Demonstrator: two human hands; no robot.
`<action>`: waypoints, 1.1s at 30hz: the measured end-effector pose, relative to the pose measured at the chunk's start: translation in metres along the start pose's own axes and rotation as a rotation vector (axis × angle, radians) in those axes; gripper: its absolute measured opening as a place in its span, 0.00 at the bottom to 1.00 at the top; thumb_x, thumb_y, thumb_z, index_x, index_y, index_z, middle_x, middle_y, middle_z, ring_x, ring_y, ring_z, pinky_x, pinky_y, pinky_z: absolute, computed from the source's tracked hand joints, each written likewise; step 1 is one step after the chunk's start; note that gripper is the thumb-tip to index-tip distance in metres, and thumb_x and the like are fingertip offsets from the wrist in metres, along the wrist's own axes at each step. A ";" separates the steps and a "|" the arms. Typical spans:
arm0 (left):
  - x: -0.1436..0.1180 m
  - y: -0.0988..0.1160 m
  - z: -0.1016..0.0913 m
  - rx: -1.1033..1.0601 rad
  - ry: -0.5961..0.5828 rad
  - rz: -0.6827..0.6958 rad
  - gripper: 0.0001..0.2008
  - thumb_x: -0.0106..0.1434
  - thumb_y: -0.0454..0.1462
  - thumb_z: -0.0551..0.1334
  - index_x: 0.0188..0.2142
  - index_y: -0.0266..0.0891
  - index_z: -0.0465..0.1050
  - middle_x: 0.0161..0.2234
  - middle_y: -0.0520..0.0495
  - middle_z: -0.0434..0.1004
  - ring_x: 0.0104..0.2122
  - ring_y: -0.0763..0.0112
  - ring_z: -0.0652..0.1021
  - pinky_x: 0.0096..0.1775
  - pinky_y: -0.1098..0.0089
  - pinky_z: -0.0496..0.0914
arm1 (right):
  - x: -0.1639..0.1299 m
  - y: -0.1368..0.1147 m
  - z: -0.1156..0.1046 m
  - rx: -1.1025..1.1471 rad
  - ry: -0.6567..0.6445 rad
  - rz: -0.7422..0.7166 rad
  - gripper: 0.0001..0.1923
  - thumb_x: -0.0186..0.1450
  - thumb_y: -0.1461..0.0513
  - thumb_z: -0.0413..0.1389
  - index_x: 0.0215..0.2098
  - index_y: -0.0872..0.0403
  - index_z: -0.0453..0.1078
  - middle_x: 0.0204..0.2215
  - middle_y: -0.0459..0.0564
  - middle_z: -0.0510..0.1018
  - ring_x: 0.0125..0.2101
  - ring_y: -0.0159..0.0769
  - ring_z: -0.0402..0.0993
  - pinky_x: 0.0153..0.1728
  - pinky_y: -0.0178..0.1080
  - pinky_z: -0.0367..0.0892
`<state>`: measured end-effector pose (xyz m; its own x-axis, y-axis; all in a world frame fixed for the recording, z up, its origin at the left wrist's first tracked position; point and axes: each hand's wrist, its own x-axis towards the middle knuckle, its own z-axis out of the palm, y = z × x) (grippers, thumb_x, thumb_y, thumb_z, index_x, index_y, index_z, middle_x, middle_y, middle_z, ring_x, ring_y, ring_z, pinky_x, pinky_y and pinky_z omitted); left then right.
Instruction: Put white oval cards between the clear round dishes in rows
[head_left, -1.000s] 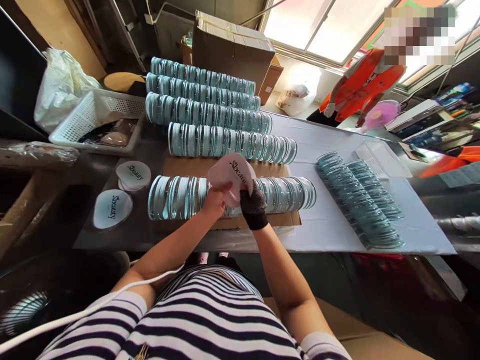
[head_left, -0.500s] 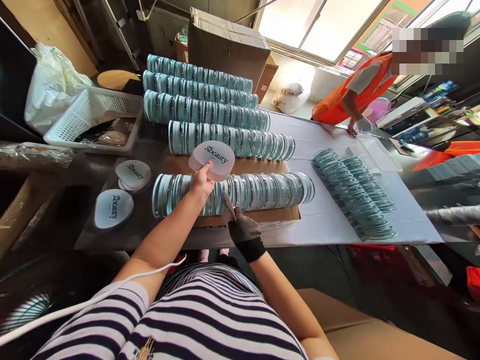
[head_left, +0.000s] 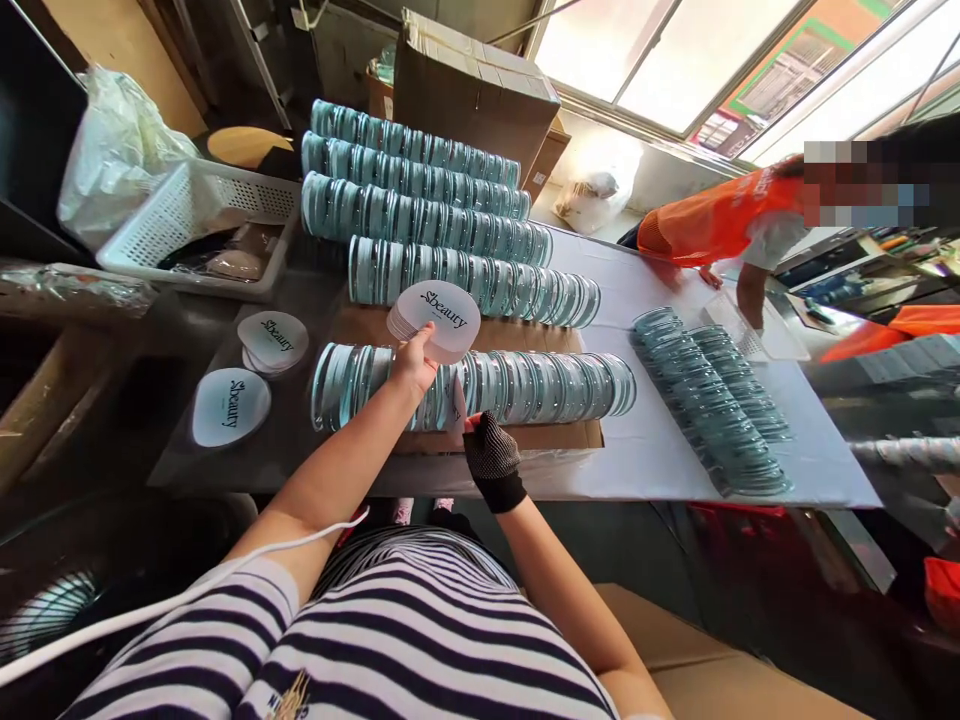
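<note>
My left hand (head_left: 416,362) is closed on a fanned stack of rounded white cards (head_left: 442,310) printed "beauty", the thumb on top. It hovers over the nearest row of clear round discs (head_left: 547,385), which stand on edge on the table. In a dark dotted glove with bare fingertips, my right hand (head_left: 491,450) pinches a single card (head_left: 458,400) by its lower end. That card stands upright at the row, its upper part between two discs or just in front of them; I cannot tell which. White sheets show between several discs.
Several more disc rows (head_left: 472,280) stand behind. Two card piles (head_left: 232,408) lie at left, near a white basket (head_left: 124,245). Slanted disc rows (head_left: 705,410) lie at right. Across the table, a person in an orange vest (head_left: 720,215) reaches toward a clear tray (head_left: 784,330).
My right hand has shifted slightly with the card, which now stands more upright at the discs. The other person has leaned forward, an arm reaching to the tray. The view has turned a little.
</note>
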<state>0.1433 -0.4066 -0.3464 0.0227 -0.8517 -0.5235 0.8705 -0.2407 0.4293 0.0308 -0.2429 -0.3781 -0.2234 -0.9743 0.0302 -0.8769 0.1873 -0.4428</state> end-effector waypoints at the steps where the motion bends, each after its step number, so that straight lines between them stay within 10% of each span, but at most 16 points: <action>1: 0.001 0.000 -0.001 0.002 -0.004 0.002 0.12 0.58 0.26 0.65 0.41 0.38 0.77 0.37 0.46 0.82 0.43 0.67 0.81 0.52 0.63 0.72 | 0.005 -0.004 -0.002 -0.011 -0.023 0.002 0.16 0.71 0.56 0.44 0.41 0.55 0.70 0.36 0.54 0.80 0.37 0.38 0.77 0.36 0.33 0.62; 8: 0.005 -0.005 -0.009 0.008 -0.060 0.019 0.16 0.58 0.26 0.66 0.45 0.39 0.76 0.40 0.45 0.82 0.42 0.68 0.81 0.52 0.63 0.73 | 0.032 -0.016 0.010 -0.150 -0.251 0.036 0.09 0.68 0.61 0.49 0.39 0.54 0.71 0.37 0.58 0.80 0.39 0.41 0.77 0.37 0.37 0.63; 20: -0.008 -0.010 -0.009 0.011 -0.029 0.030 0.14 0.58 0.28 0.66 0.44 0.37 0.77 0.40 0.43 0.82 0.44 0.66 0.81 0.53 0.62 0.72 | 0.032 -0.029 0.021 1.629 -0.498 0.536 0.12 0.67 0.52 0.50 0.45 0.46 0.57 0.24 0.41 0.73 0.17 0.28 0.63 0.20 0.30 0.59; 28: -0.004 -0.009 -0.010 -0.013 -0.034 0.036 0.17 0.58 0.28 0.66 0.47 0.39 0.76 0.45 0.43 0.81 0.46 0.65 0.80 0.53 0.60 0.72 | 0.043 -0.022 0.011 1.576 -0.682 0.774 0.20 0.70 0.46 0.43 0.30 0.50 0.56 0.19 0.41 0.65 0.16 0.27 0.58 0.19 0.31 0.57; 33: -0.002 -0.004 -0.007 -0.052 -0.018 -0.043 0.15 0.61 0.29 0.63 0.48 0.39 0.74 0.43 0.44 0.82 0.46 0.66 0.80 0.54 0.59 0.71 | 0.040 -0.027 0.034 1.531 -0.477 0.623 0.19 0.67 0.46 0.51 0.29 0.49 0.52 0.16 0.36 0.55 0.15 0.27 0.51 0.19 0.30 0.57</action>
<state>0.1436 -0.4009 -0.3523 -0.0235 -0.8495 -0.5270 0.8948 -0.2530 0.3678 0.0597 -0.2912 -0.3956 0.0387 -0.8083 -0.5875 0.5219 0.5178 -0.6779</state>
